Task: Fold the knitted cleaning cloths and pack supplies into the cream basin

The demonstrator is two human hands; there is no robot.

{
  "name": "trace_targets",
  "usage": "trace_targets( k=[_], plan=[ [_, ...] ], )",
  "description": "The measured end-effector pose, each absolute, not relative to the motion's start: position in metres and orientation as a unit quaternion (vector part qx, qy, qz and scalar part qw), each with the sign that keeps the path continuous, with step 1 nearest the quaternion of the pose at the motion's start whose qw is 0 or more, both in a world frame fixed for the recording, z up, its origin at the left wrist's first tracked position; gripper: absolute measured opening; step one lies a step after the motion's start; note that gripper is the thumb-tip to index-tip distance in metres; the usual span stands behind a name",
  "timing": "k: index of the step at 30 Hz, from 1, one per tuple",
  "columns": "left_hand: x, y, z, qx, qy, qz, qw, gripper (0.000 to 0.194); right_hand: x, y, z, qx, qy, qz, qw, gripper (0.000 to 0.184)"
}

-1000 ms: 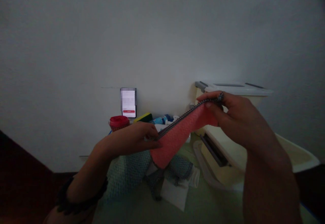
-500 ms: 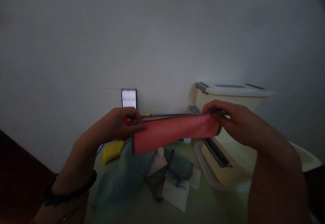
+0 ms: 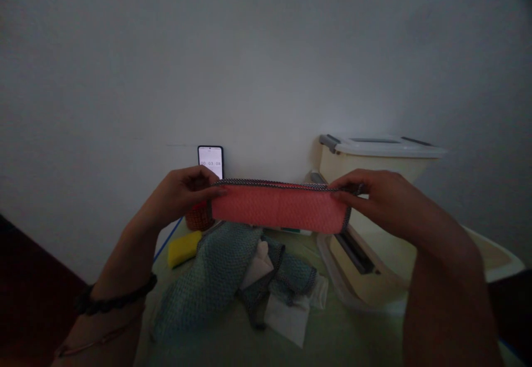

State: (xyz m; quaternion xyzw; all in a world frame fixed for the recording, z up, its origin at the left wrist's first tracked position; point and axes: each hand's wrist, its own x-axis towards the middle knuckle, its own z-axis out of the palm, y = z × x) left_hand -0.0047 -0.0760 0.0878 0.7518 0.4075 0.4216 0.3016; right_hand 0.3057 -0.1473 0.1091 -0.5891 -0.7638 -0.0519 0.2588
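Observation:
A folded pink cleaning cloth (image 3: 278,206) with a black-and-white stitched edge is stretched between my two hands above the table. My left hand (image 3: 191,187) pinches its upper left corner. At the upper right end, my right hand (image 3: 366,189) grips the edge between thumb and fingers. The cloth hangs in a wide strip, its layered edges along the top. Below it lie a crumpled blue-green cloth (image 3: 208,281) and white pieces of fabric (image 3: 286,317), apart from the pink one.
A yellow sponge (image 3: 184,249) and a red woven basket (image 3: 200,217) are at the left. Behind my left hand a phone (image 3: 210,159) with a timer leans on the wall. Cream storage boxes (image 3: 366,162) with grey latches stand at the right.
The pink cloth has been drawn level, its left end rising and its lower edge straightening. My left hand has moved up and slightly left; my right hand has shifted slightly left along the edge.

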Motion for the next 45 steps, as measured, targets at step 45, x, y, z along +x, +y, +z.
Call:
trace_targets(
  k=[45],
  plan=[
    [0.028,-0.099,0.113,0.775,0.372,0.457,0.227,0.009,0.227,-0.116,0.075,-0.416,-0.86,0.153,0.254,0.022]
  ],
)
